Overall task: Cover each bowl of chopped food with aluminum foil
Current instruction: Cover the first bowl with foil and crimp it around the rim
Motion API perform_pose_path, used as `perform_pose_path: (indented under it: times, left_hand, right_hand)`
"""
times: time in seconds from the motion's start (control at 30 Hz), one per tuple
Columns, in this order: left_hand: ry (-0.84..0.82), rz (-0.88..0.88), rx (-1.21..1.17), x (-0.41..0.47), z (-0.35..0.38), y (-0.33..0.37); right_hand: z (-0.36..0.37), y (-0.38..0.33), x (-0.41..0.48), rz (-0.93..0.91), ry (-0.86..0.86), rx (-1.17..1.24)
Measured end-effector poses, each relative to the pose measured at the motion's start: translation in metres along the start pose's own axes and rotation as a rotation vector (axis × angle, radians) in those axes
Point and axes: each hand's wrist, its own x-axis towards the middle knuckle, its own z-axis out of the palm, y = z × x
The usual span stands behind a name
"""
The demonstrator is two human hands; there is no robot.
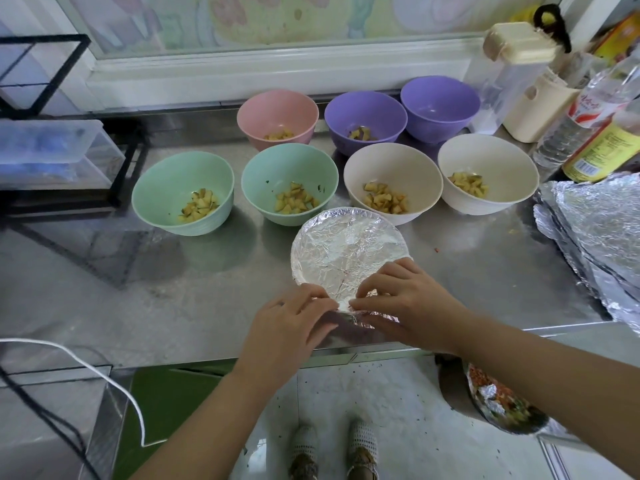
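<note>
Stainless steel counter [173, 299] runs below a white window ledge, and close to its front edge sits a round bowl capped with crinkled silver aluminum foil [346, 244]. Both hands are at the nearest stretch of its rim. The left hand [291, 323] pinches the foil edge between curled fingers and thumb. The right hand [405, 299], just beside it, curls its fingertips onto the top of the sheet and grips the skirt against the bowl's side. The two hands nearly touch, and the bowl lies directly beyond them, its far rim already looking folded down.

To finish this crimp well, one hand should probably anchor the foil while the other presses it under the lip in short overlapping pinches. The pull should stay gentle — thin foil tears easily. The bowl stands near the counter's edge, so it may need steadying.

Seven bowls wait uncovered behind it:
- In the nearer row, two mint-green plastic bowls [156, 188] and two cream plastic bowls [356, 171].
- Behind them, a pink plastic bowl [277, 105] and two purple plastic bowls [363, 105].

Chopped yellowish pieces show in six of them — none are visible in the farthest purple one. A stack of cut foil sheets [595, 216] lies at the counter's right end, well apart from the right hand.
</note>
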Motion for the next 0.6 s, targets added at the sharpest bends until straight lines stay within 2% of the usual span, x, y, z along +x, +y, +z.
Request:
perform_pose_path:
  times: [0.27,0.6]
  left_hand:
    - [0.075,-0.057,-0.006,0.008,0.004,0.009]
    - [0.097,-0.085,0.023,0.011,0.006,0.012]
  right_hand:
    - [-0.002,0.001,0.013,-0.121,0.009,-0.091]
    - [0.014,-0.003,0.014,-0.059,0.157,-0.182]
